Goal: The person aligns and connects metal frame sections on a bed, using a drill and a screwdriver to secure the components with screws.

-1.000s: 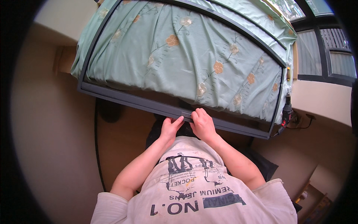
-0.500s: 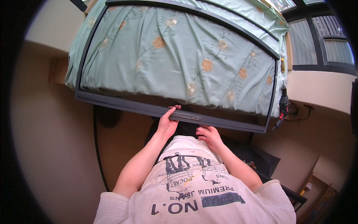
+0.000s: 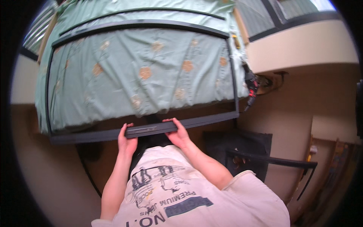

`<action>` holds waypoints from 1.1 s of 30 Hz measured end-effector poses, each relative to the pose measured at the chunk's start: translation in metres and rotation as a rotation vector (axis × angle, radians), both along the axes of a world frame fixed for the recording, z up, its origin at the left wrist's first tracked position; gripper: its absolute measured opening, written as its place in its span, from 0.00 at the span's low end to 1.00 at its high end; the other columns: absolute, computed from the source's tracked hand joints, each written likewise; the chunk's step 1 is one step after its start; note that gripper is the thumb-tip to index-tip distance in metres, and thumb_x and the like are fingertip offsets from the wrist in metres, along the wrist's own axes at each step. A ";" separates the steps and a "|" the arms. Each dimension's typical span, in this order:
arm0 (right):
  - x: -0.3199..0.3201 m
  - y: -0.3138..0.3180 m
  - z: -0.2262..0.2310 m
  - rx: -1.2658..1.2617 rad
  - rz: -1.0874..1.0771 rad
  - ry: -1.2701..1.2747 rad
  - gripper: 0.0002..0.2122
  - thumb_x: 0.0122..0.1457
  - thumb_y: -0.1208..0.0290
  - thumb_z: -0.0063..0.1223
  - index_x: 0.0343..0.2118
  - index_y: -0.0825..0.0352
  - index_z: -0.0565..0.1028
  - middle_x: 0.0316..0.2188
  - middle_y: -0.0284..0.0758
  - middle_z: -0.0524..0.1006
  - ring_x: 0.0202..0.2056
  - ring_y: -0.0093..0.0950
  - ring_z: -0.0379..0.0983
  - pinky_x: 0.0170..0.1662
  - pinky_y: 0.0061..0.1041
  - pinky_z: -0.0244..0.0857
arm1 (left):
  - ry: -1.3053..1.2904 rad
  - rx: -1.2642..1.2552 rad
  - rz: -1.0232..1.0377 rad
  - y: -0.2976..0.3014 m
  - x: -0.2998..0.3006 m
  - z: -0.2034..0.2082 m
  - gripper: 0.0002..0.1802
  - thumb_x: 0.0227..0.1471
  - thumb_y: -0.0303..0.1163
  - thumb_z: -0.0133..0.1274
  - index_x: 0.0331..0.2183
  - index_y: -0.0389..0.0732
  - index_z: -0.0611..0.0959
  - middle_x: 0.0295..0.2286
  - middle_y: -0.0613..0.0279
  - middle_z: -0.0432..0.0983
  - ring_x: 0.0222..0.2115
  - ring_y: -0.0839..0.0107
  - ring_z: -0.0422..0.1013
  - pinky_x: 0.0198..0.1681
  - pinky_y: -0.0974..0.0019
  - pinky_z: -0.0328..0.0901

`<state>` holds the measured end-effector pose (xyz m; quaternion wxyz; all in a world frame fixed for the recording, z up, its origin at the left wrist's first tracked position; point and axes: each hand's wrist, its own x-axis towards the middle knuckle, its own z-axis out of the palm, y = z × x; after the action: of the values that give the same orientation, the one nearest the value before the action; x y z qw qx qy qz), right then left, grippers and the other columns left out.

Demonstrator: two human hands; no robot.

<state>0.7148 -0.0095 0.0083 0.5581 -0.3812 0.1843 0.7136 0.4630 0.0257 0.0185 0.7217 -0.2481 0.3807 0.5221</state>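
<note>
A large rectangular black window frame (image 3: 206,120) lies tilted across a bed-like surface draped in pale green floral cloth (image 3: 121,81). Its near rail juts out past the cloth's front edge, close to my body. My left hand (image 3: 127,142) is closed around that rail, fingertips showing on its far side. To the right, my right hand (image 3: 179,135) also grips the rail, fingers curled over the top. Between the two hands a slim lock plate (image 3: 143,130) is set into the rail.
A loose black bar (image 3: 151,10) rests on the cloth beyond the frame. At the right edge lie a yellow-handled screwdriver (image 3: 236,41) and a black-and-red power drill (image 3: 251,85). Lower right, another black frame (image 3: 274,160) stands near a dark panel (image 3: 261,140).
My right hand has come up from below and taken hold of the rail. In the picture, the frame has shifted left and turned, its right end now higher; the view has swung too.
</note>
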 end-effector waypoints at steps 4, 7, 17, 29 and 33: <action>0.044 -0.027 0.021 -0.102 -0.072 -0.063 0.11 0.55 0.64 0.59 0.39 0.60 0.74 0.39 0.32 0.75 0.47 0.30 0.68 0.56 0.35 0.57 | 0.036 0.082 -0.060 -0.010 -0.011 0.003 0.08 0.55 0.26 0.52 0.38 0.38 0.77 0.39 0.59 0.74 0.46 0.67 0.68 0.55 0.64 0.61; 0.142 -0.061 0.026 -0.157 -0.188 -0.318 0.16 0.52 0.59 0.62 0.40 0.62 0.74 0.39 0.33 0.74 0.44 0.31 0.68 0.52 0.35 0.61 | 0.109 0.068 -0.089 -0.021 -0.013 0.009 0.13 0.54 0.24 0.51 0.44 0.38 0.76 0.43 0.61 0.73 0.48 0.67 0.67 0.58 0.65 0.59; 0.389 -0.021 0.035 -0.323 0.236 -0.700 0.13 0.55 0.61 0.60 0.40 0.61 0.75 0.37 0.32 0.77 0.40 0.29 0.72 0.48 0.32 0.63 | 0.262 0.033 -0.321 -0.059 0.093 0.012 0.09 0.52 0.25 0.55 0.38 0.44 0.76 0.38 0.63 0.75 0.44 0.70 0.70 0.53 0.63 0.64; 0.433 0.010 0.010 0.049 0.554 -0.482 0.06 0.55 0.73 0.59 0.34 0.68 0.77 0.32 0.33 0.79 0.36 0.25 0.75 0.43 0.26 0.68 | 0.244 -0.009 -0.726 -0.061 0.374 0.018 0.12 0.55 0.30 0.55 0.42 0.40 0.77 0.42 0.64 0.75 0.45 0.71 0.71 0.51 0.68 0.65; 0.429 0.004 0.005 0.032 0.473 -0.583 0.04 0.54 0.74 0.58 0.32 0.67 0.77 0.29 0.32 0.78 0.34 0.23 0.74 0.40 0.23 0.67 | 0.334 -0.021 -0.756 -0.063 0.402 0.017 0.10 0.56 0.31 0.55 0.40 0.41 0.78 0.41 0.64 0.76 0.44 0.72 0.71 0.49 0.69 0.66</action>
<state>1.1439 -0.0057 0.0128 0.4129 -0.5916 -0.0864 0.6870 0.8652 -0.0374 0.0355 0.7885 -0.0100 0.5622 0.2494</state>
